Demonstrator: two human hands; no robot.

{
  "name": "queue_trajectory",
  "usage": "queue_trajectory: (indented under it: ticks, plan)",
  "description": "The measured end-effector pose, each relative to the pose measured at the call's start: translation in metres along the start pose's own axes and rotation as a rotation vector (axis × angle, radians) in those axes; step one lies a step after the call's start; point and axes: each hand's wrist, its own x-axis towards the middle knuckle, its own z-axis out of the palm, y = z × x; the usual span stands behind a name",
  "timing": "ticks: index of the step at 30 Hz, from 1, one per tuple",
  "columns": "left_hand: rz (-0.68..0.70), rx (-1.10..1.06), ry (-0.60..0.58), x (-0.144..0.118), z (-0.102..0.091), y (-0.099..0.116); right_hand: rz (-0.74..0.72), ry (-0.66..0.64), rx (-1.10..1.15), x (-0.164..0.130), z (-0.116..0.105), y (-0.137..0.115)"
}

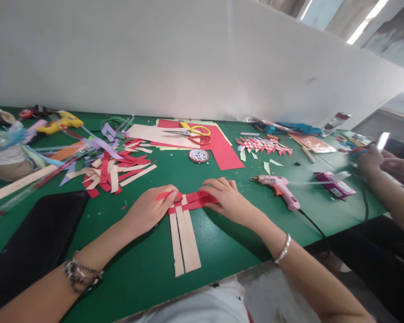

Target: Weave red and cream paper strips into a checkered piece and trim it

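Note:
Red paper strips [198,200] cross over cream paper strips [188,237] in a small weave on the green table. My left hand [155,204] pinches the weave's left end between thumb and fingers, where a short red end sticks out. From the right, my right hand [227,197] holds the loose ends of the red strips, its fingers curled over them and partly hiding them. The cream strips lie toward me, side by side with a narrow gap.
Loose red and cream strips [112,172] lie left, near a black pouch-like object [40,246]. Scissors [191,133] rest on paper sheets [227,150] behind. A pink glue gun [279,188], its cord, a purple box [336,185] and another person's hands [373,159] are right.

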Motion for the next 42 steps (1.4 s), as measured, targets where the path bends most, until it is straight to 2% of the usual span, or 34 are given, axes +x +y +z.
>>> queue_trajectory:
  ticks: [3, 7, 10, 13, 17, 22, 32, 39, 42]
  plan:
    - [0.004, -0.008, 0.009, 0.0, 0.001, 0.0, -0.026, -0.046, -0.105, 0.016, 0.011, -0.002]
    - [0.001, -0.046, 0.004, 0.0, 0.002, 0.0, -0.004, -0.004, -0.13, 0.021, 0.008, -0.002]
    - [-0.016, -0.066, -0.002, 0.0, 0.002, 0.0, 0.019, 0.012, 0.02, 0.017, -0.002, -0.004]
    - [-0.013, -0.056, -0.005, 0.0, 0.001, 0.0, 0.085, -0.061, 0.218, 0.012, -0.009, -0.004]
    - [-0.013, -0.047, -0.001, 0.0, 0.0, 0.001, 0.201, -0.127, 0.33, 0.009, -0.003, 0.004]
    - [-0.01, -0.026, 0.005, 0.0, 0.0, 0.001, 0.294, -0.125, 0.262, 0.01, 0.009, 0.015]
    - [-0.025, -0.022, -0.005, 0.001, 0.0, 0.002, 0.287, -0.098, 0.11, 0.01, 0.01, 0.013]
    - [0.062, 0.087, 0.002, 0.0, 0.002, 0.002, 0.309, -0.086, 0.044, 0.005, 0.013, 0.02]
    - [0.05, 0.057, 0.016, -0.001, 0.003, 0.003, 0.288, 0.019, -0.119, 0.002, 0.01, 0.014]
